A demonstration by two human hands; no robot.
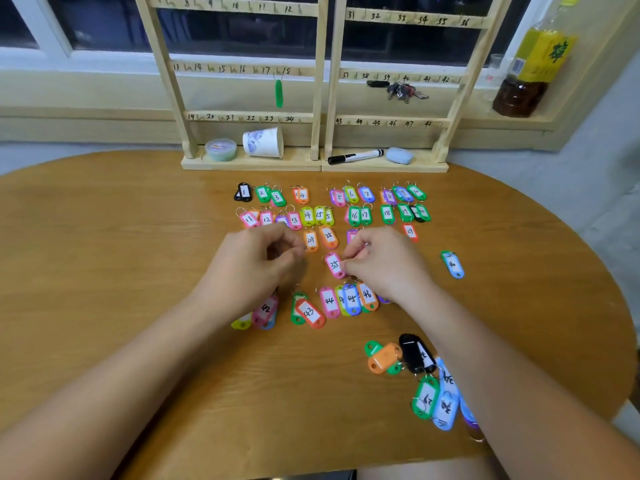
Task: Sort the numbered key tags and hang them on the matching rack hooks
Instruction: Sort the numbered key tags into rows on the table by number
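Observation:
Several coloured numbered key tags lie in rows on the wooden table (138, 341). My right hand (384, 261) pinches the pink tag 35 (334, 265) at its right edge. My left hand (256, 261) hovers over the rows with curled fingers; what it holds is hidden. Tags 24 (311, 240) and 25 (328, 236) lie between the hands. The wooden rack (320, 77) with numbered hooks stands behind, with one green tag (279, 93) hanging near hook 18.
A loose pile of tags (426, 379) lies at the front right. A blue tag (452, 265) lies alone at the right. On the rack base stand a paper cup (263, 143), a marker (355, 156) and a small tub (220, 149). A bottle (533, 64) stands on the sill.

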